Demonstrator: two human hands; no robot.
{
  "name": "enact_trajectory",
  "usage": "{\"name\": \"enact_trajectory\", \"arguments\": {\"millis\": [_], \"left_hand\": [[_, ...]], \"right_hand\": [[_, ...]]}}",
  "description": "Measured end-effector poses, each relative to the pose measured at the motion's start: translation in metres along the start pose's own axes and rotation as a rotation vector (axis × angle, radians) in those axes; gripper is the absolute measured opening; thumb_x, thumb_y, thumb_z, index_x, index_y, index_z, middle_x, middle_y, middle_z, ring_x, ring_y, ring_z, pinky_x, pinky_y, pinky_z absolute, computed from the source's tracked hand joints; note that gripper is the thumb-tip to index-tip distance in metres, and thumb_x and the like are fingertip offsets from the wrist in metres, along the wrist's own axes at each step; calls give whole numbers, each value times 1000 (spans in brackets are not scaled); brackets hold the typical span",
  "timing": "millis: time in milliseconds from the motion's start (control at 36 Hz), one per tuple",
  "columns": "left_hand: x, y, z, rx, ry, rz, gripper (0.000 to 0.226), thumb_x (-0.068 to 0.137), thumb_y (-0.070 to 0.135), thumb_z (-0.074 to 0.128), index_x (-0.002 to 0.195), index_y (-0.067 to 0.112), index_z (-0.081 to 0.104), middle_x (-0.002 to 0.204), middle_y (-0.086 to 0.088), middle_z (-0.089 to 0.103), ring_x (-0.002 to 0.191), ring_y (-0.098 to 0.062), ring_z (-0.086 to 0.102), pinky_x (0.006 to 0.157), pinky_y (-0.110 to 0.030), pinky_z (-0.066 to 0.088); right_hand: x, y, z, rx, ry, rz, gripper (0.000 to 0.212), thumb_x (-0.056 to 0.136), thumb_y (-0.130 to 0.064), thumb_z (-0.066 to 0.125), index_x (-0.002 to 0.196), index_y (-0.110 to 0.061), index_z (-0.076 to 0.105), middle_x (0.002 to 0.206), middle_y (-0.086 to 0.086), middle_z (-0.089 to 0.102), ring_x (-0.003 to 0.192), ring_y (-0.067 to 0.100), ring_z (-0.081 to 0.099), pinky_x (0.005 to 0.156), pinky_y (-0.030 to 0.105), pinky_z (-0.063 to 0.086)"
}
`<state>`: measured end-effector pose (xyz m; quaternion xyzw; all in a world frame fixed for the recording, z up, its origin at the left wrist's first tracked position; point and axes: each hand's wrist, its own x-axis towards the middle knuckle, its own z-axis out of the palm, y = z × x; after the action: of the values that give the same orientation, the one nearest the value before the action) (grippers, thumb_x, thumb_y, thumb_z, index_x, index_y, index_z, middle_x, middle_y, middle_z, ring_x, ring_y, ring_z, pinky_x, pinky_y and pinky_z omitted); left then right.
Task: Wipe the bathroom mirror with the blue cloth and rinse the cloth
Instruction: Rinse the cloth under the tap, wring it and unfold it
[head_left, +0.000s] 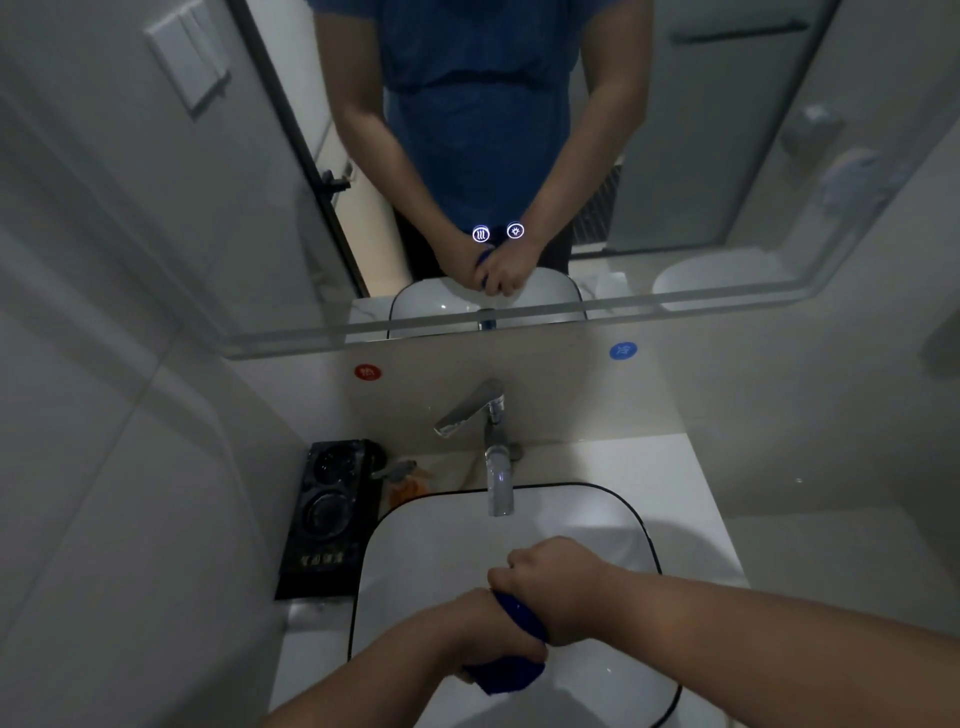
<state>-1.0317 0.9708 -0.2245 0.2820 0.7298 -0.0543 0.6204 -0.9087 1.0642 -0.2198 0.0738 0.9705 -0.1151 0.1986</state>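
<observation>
Gripping the blue cloth (519, 618) with the left hand (480, 631) and the right hand (558, 584), both hands together, fists clamped on the rolled cloth, lower centre of the frame. Holding it above the white sink (441, 551), below and clear of the faucet (498, 467); no telling of any water flow. Reads as wringing, so the rinse step, with the mirror (675, 156) across the upper frame probably wiped already. Next, probably: twisting the fists in opposite directions, keeping drips inside the sink and off the table (691, 493), then shaking the cloth open.
</observation>
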Motion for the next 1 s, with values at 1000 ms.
{"name": "enact_trajectory", "arguments": {"millis": [1000], "left_hand": [[45, -23, 8, 778, 715, 337, 44, 68, 55, 80, 93, 27, 58, 80, 4, 68, 70, -22, 68, 66, -33, 37]], "right_hand": [[19, -14, 27, 1088, -232, 716, 8, 58, -11, 63, 55, -16, 57, 56, 4, 55, 46, 19, 47, 47, 24, 34]]}}
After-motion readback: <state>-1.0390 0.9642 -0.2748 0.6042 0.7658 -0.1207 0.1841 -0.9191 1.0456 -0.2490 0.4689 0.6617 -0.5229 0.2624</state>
